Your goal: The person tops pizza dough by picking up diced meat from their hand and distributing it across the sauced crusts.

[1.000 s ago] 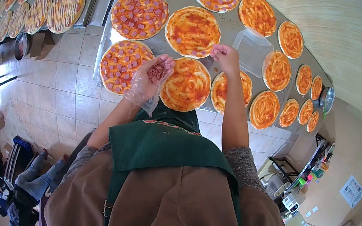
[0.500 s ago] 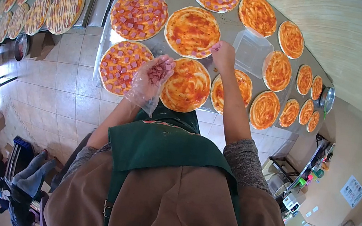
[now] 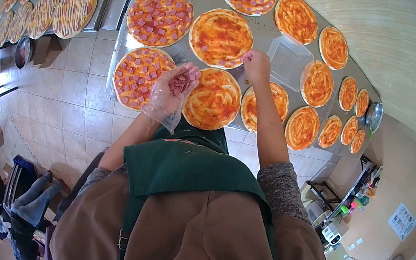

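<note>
My left hand [image 3: 173, 92] is cupped, palm up, around a clear plastic bag [image 3: 161, 113] and a heap of pink diced ham [image 3: 179, 83]. It is between a ham-topped pizza [image 3: 143, 77] and a sauced pizza [image 3: 213, 100]. My right hand [image 3: 256, 66] is closed at the right edge of another sauced pizza [image 3: 220, 37], with pink bits of ham showing at its fingertips. One ham cube [image 3: 204, 49] lies on that pizza. A clear plastic container [image 3: 288, 61] stands right of my right hand.
More sauced pizzas [image 3: 302, 127] spread along the metal table [image 3: 265, 26] to the right, near a metal bowl [image 3: 374, 117]. Ham-topped pizzas [image 3: 160, 18] are on the left. Pizzas with pale stripes [image 3: 75, 11] lie on another table. A person [image 3: 30, 205] is at lower left.
My hands stay almost in place; the right hand is a touch lower. The pizza under it still shows a single ham cube. The view shifts very slightly.
</note>
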Motion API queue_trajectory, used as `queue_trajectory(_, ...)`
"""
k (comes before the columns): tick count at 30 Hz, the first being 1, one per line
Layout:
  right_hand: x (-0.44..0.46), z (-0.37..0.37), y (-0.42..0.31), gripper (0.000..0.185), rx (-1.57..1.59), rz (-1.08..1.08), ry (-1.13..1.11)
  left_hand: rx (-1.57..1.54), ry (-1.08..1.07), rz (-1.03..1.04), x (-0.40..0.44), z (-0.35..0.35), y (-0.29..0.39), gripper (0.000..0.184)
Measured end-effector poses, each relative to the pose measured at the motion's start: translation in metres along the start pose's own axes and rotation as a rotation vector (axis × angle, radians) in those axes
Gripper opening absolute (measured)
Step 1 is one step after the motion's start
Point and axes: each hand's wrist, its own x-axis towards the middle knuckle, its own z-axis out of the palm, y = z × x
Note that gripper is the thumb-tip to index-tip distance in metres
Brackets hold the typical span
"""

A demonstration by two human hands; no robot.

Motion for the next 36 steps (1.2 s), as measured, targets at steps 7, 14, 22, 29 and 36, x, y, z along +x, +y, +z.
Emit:
queue_trajectory(7, 0.001, 0.002, 0.002, 0.01, -0.043, -0.016, -0.004, 0.005, 0.023, 0.004, -0.001, 0.004, 0.002, 0.028)
queue_trajectory(14, -0.011, -0.004, -0.015, 0.011, 0.053, -0.016, -0.067, 0.015, 0.034, 0.0, -0.001, 0.007, 0.002, 0.027)
queue_trajectory(22, 0.0, 0.0, 0.003, 0.014, 0.32, -0.047, -0.026, -0.022, 0.027, -0.011, -0.001, 0.005, 0.003, 0.027)
queue_trajectory(29, 0.028, -0.017, 0.016, 0.017, 0.274, -0.005, -0.047, -0.007, 0.013, -0.001, -0.003, 0.009, 0.004, 0.026)
queue_trajectory(36, 0.011, -0.018, -0.026, 0.013, 0.044, 0.043, -0.025, -0.053, 0.015, -0.006, -0.001, 0.005, 0.006, 0.023)
